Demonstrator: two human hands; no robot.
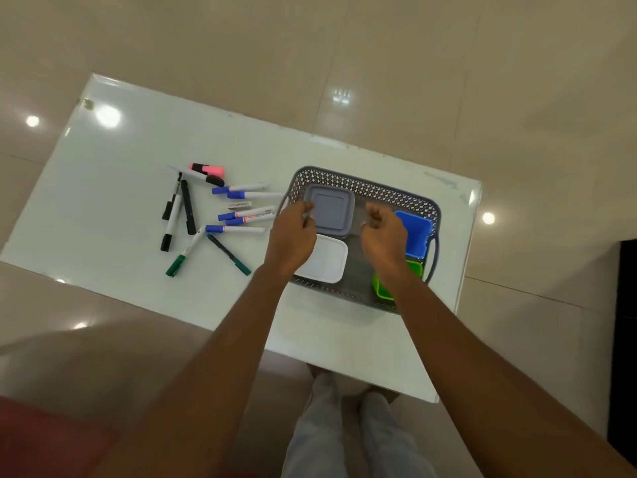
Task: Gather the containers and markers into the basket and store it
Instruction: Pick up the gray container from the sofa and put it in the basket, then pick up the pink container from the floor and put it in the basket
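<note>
A grey perforated basket [362, 186] stands on the right half of the white table [110, 188]. Inside it lie a grey lidded container [332, 208], a white lidded container [327, 260], a blue open tub [415, 232] and a green tub [381, 288]. Several markers [238, 215] with blue, black and green caps, plus a pink highlighter [212, 170], are scattered on the table left of the basket. My left hand [293, 236] hovers over the basket's left edge, fingers curled, holding nothing. My right hand [382, 232] hovers over the basket's middle, fingers curled and empty.
The table sits on a glossy beige tiled floor [379, 63]. A dark piece of furniture [625, 339] stands at the far right, and something red [41, 439] lies at the bottom left. My legs and feet show below the table's near edge.
</note>
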